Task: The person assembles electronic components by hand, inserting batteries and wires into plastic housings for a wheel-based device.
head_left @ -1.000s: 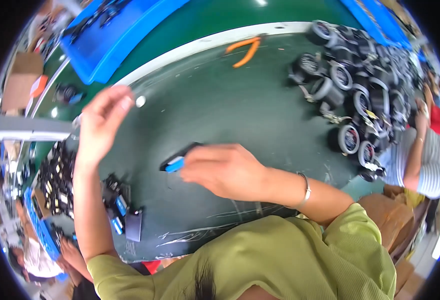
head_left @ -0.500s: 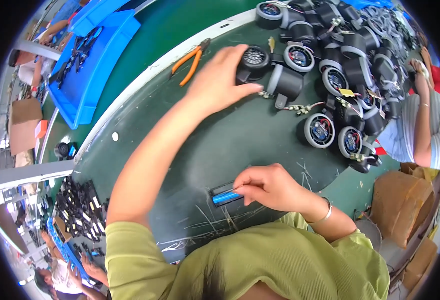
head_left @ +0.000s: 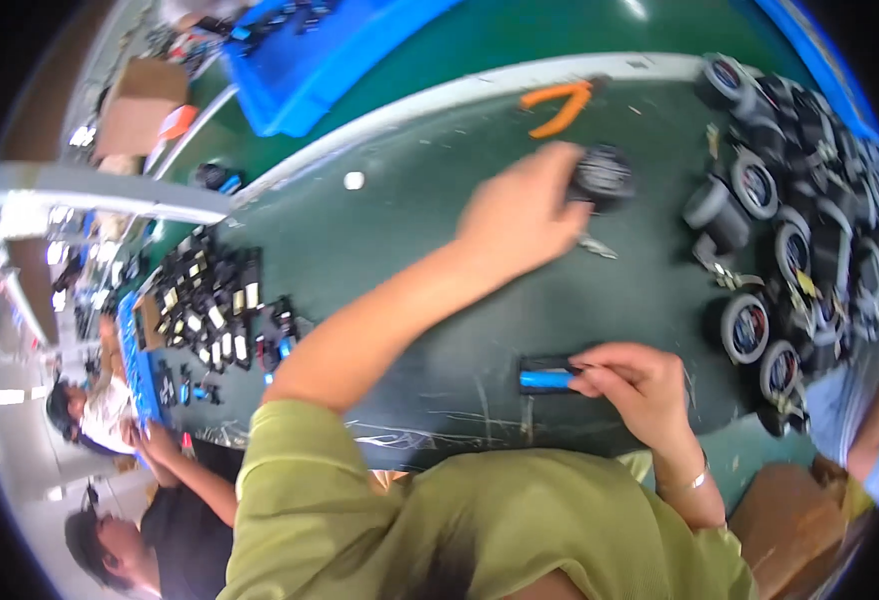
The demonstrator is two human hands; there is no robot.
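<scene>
No legible text: yellow tag (head_left: 807, 284) right of the right-hand fingers (head_left: 605, 380) too small to read, pale patches (head_left: 253, 295) on black parts (head_left: 200, 288) left of the left-hand fingers (head_left: 552, 165) likewise, no readable print on blue piece (head_left: 543, 380) at right-hand fingers

Stretches the left forearm (head_left: 385, 315) diagonally forward and to the right, ending with the left hand (head_left: 522, 215) out in front of the torso (head_left: 530, 500), slightly blurred, back upward, fingers on the far side and thumb on the near side in a grip. Holds the right hand (head_left: 650, 395) closer in, wrist (head_left: 678, 460) behind it, with thumb and forefinger pinched together toward the left.
</scene>
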